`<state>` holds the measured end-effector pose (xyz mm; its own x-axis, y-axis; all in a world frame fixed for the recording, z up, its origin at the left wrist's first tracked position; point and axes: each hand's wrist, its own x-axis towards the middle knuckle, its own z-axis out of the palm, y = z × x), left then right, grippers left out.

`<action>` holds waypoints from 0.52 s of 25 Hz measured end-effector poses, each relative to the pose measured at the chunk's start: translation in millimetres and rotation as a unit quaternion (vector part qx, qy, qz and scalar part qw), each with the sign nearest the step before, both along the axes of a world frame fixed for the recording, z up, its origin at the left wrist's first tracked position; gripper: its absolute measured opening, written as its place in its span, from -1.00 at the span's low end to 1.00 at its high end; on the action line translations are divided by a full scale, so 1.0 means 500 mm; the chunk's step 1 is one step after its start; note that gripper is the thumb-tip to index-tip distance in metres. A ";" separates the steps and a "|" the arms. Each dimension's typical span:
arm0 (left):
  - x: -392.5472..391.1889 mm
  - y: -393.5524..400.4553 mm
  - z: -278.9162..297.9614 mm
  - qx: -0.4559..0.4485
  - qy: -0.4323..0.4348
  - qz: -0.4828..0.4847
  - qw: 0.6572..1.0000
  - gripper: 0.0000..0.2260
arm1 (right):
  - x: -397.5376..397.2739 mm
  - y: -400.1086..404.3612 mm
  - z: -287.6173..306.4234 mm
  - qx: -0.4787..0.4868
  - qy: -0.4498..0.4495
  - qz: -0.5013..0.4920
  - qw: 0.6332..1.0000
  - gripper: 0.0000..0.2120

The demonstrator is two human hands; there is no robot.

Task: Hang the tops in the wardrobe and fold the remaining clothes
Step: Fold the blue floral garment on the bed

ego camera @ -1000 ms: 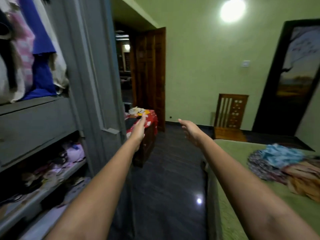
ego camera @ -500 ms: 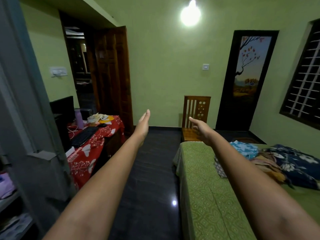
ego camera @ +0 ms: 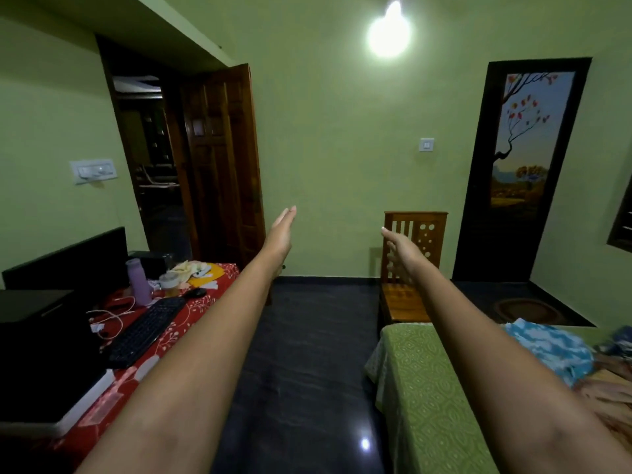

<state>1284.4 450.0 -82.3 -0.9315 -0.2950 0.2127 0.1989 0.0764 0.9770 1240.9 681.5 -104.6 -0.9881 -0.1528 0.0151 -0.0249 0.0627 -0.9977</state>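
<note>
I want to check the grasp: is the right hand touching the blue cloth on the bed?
Apart. The head view shows the right hand raised before the chair, holding nothing; the blue cloth lies on the bed.

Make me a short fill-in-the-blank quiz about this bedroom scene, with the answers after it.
1. Both hands, the left hand and the right hand, hold ____.
2. The black computer keyboard lies on a ____ floral tablecloth.
3. The blue-and-white patterned garment lies on the ____ bedspread.
4. The carved wooden chair stands against the ____.

Answers: nothing; red; green; wall
</note>
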 end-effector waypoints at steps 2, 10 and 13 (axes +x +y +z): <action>-0.089 -0.028 -0.037 0.000 -0.027 0.004 1.000 -0.48 | -0.092 -0.033 -0.044 0.032 -0.022 0.014 0.999 -0.36; -0.526 -0.120 -0.063 -0.022 -0.016 0.023 0.999 -0.48 | -0.589 -0.107 -0.062 0.056 0.017 0.005 0.998 -0.30; -0.714 -0.138 -0.045 -0.026 -0.025 0.028 0.999 -0.48 | -0.786 -0.128 -0.027 0.051 0.011 0.019 0.998 -0.29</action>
<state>927.2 381.1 -104.7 -0.9237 -0.3363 0.1835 0.1446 0.1373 0.9799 848.1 617.7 -118.2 -0.9811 -0.1924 0.0195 -0.0513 0.1620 -0.9855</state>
